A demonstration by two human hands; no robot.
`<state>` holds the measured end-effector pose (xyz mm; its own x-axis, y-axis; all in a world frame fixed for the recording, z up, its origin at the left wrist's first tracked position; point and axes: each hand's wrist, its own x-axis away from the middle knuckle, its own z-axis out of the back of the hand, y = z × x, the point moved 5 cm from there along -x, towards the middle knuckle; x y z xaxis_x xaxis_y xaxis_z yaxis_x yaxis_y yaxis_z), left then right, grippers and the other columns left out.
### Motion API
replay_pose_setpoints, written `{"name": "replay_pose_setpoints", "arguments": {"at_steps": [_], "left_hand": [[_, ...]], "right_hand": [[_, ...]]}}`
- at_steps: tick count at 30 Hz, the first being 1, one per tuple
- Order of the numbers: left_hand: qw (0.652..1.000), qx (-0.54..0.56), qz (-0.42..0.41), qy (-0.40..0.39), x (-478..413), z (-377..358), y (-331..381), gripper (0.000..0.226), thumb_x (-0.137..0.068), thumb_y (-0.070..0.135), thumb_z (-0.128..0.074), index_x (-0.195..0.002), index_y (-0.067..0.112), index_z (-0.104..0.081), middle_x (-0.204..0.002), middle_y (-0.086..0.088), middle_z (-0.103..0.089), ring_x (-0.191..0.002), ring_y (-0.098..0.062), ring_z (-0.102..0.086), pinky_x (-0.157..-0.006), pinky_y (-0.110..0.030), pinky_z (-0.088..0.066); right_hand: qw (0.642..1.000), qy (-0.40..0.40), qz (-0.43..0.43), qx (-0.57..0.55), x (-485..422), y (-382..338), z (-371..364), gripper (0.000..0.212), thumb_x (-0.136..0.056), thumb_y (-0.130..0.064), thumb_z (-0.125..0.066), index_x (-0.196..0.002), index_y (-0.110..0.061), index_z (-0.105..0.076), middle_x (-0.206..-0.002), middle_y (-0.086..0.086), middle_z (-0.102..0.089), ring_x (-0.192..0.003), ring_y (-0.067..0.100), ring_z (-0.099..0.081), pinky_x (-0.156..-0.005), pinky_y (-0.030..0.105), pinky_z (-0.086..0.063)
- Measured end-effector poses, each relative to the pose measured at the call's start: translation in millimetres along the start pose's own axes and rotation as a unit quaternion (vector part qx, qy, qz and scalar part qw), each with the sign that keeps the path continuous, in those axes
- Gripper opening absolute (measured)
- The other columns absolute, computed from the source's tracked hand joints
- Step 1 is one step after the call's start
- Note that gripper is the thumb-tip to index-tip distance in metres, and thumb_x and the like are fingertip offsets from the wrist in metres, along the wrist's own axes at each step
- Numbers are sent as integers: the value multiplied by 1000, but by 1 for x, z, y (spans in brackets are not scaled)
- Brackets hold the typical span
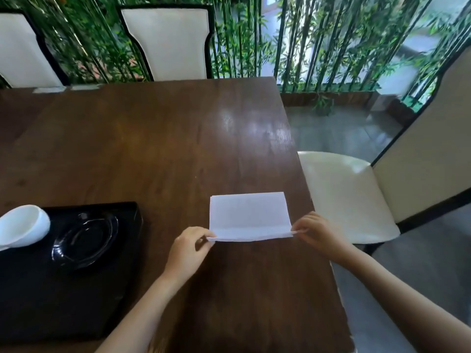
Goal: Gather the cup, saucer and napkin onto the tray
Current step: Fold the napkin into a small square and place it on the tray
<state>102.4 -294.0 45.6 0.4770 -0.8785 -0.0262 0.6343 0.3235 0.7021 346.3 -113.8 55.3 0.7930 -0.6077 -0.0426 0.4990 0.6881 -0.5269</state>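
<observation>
A white folded napkin (pixel 248 215) lies flat on the dark wooden table, right of centre. My left hand (pixel 190 247) pinches its near left corner and my right hand (pixel 319 234) pinches its near right corner, lifting the near edge slightly. At the left stands a black tray (pixel 76 309). On the tray rests a glossy black saucer (pixel 85 239). A white cup (pixel 21 225) lies tilted on its side at the tray's far left, its mouth facing up and left.
The wooden table (pixel 153 138) ends just right of the napkin. A cream chair (pixel 349 194) stands close against that right edge. Two more cream chairs (pixel 169 42) face the far side, with bamboo stalks behind them.
</observation>
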Motion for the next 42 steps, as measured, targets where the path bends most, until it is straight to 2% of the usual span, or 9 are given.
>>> {"name": "replay_pose_setpoints", "arguments": {"at_steps": [7, 13, 18, 23, 26, 30, 33, 36, 42], "left_hand": [[976, 168, 136, 28, -33, -7, -14, 9, -86, 24, -65, -95, 25, -65, -90, 16, -65, -87, -3, -61, -68, -10, -44], [948, 229, 208, 79, -87, -26, -21, 14, -88, 25, -61, -100, 18, -63, -97, 4, -65, -90, -11, -60, -66, -20, -46], [963, 117, 229, 79, -112, -42, -34, 21, -90, 26, -55, -106, 14, -62, -105, -2, -65, -94, -19, -58, -80, -34, -51], [976, -33, 196, 89, -119, -46, -38, 27, -91, 27, -50, -108, 11, -64, -112, -11, -62, -107, -27, -49, -89, -40, -46], [973, -85, 189, 104, -118, -46, -35, 29, -89, 25, -51, -113, 13, -61, -117, -13, -58, -109, -30, -46, -92, -42, -41], [969, -199, 31, 145, -115, -56, -3, 42, -85, 18, -56, -127, 12, -52, -132, -12, -53, -122, -32, -46, -101, -47, -35], [954, -283, -64, 76, -116, -83, 15, 42, -92, 18, -47, -134, 12, -48, -145, -9, -44, -136, -26, -37, -113, -53, -21], [940, -341, -4, -31, -116, -105, -4, 49, -101, 31, -21, -147, 16, -21, -158, -3, -16, -146, -19, -7, -117, -50, 2], [938, -343, 30, -38, -115, -111, -18, 54, -100, 35, -13, -149, 16, -3, -159, -1, -3, -146, -15, 2, -118, -48, -2]], "right_hand": [[949, 44, -165, -266, -15, 23, -5, 7, -85, -19, -67, -81, -25, -69, -80, -6, -68, -74, 8, -62, -68, 14, -47], [929, 115, -234, -262, -58, 38, -13, 9, -89, -23, -60, -89, -17, -68, -81, -7, -65, -76, 7, -59, -63, 11, -44], [936, 132, -265, -192, -85, 49, -27, 17, -90, -21, -58, -98, -9, -68, -85, -2, -64, -79, 12, -57, -62, 11, -40], [952, 115, -270, -83, -94, 54, -36, 21, -90, -21, -55, -101, -9, -68, -99, 9, -70, -95, 28, -60, -84, 44, -49], [955, 119, -271, -24, -95, 53, -37, 24, -88, -15, -55, -109, -9, -64, -107, 13, -64, -104, 33, -53, -92, 46, -43], [967, 169, -176, 68, -108, 15, -43, 36, -90, -14, -54, -125, -6, -56, -125, 17, -58, -119, 37, -49, -101, 43, -35], [993, 70, -62, 76, -122, -25, -80, 43, -94, -12, -43, -137, -5, -44, -145, 14, -44, -138, 30, -34, -116, 44, -18], [989, -33, -42, 140, -125, -30, -115, 48, -101, -27, -25, -147, -12, -23, -157, 3, -20, -147, 20, -8, -120, 41, 0], [983, -40, -39, 175, -123, -18, -126, 53, -99, -38, -21, -149, -19, -16, -158, -1, -16, -147, 17, -6, -120, 41, 1]]}}
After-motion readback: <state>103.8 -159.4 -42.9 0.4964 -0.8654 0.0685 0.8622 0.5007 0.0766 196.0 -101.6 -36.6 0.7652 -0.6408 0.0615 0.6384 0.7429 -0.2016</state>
